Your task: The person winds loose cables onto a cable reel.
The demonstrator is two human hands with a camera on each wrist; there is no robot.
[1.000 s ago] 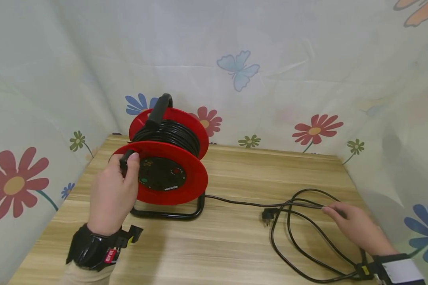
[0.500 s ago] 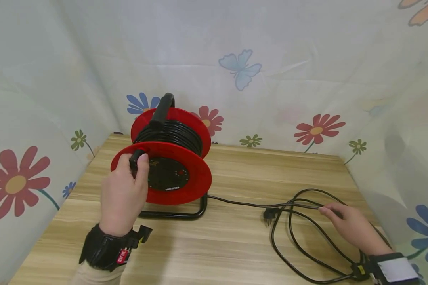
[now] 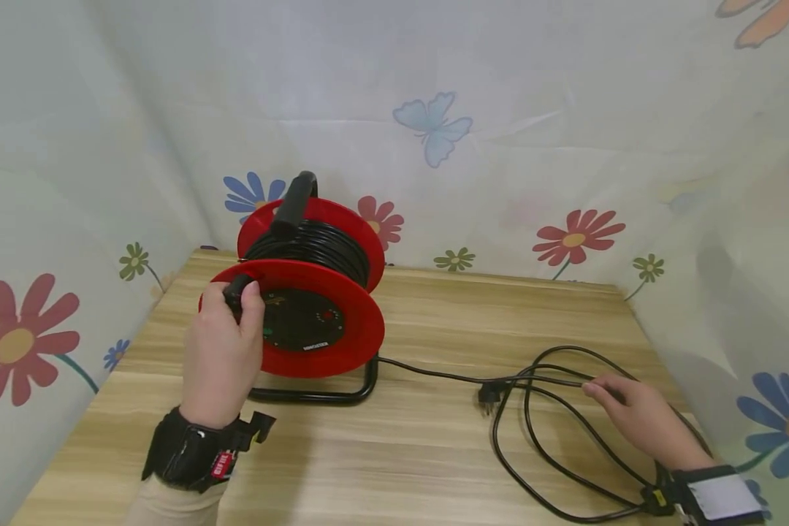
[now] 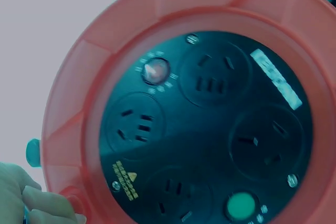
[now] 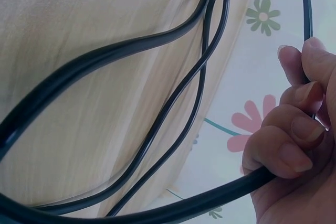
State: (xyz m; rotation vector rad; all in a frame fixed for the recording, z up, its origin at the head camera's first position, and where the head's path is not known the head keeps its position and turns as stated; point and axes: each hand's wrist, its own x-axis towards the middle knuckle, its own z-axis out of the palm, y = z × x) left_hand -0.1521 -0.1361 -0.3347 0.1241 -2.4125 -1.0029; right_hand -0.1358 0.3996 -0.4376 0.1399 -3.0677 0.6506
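A: Where's the cable reel (image 3: 305,276)?

B: It stands left of centre in the head view, on the wood-grained table (image 3: 401,453). Its red front disc (image 3: 361,329) faces the bottom of the frame. Black wound cord (image 3: 315,248) fills the space behind that disc, and a dark carry handle (image 3: 294,204) rises above.

A: And the left hand (image 3: 218,361)?

B: Clamped on the crank knob (image 3: 237,288) at the disc's upper left — fingers to one side, thumb to the other. A black strap (image 3: 184,449) wraps that wrist.

A: Is the right hand (image 3: 641,416) holding anything?

B: Yes, the black cable (image 3: 434,373), at the lower right of the head view. The right wrist view shows the fingers curled round it.

A: How does the cable run?

B: From the reel's lower right, across to that hand. More of it lies in loose loops at the lower right — the plug (image 3: 489,394) is at their left edge, pins toward the bottom of the frame.

A: What's on the reel's face?

B: In the left wrist view, a dark socket panel (image 4: 205,124) has four sets of slots, with a round green part (image 4: 241,205) at the lower right.

A: Behind it all?

B: A pale sheet (image 3: 532,88) with printed flowers, and a blue butterfly (image 3: 437,131) at upper middle.
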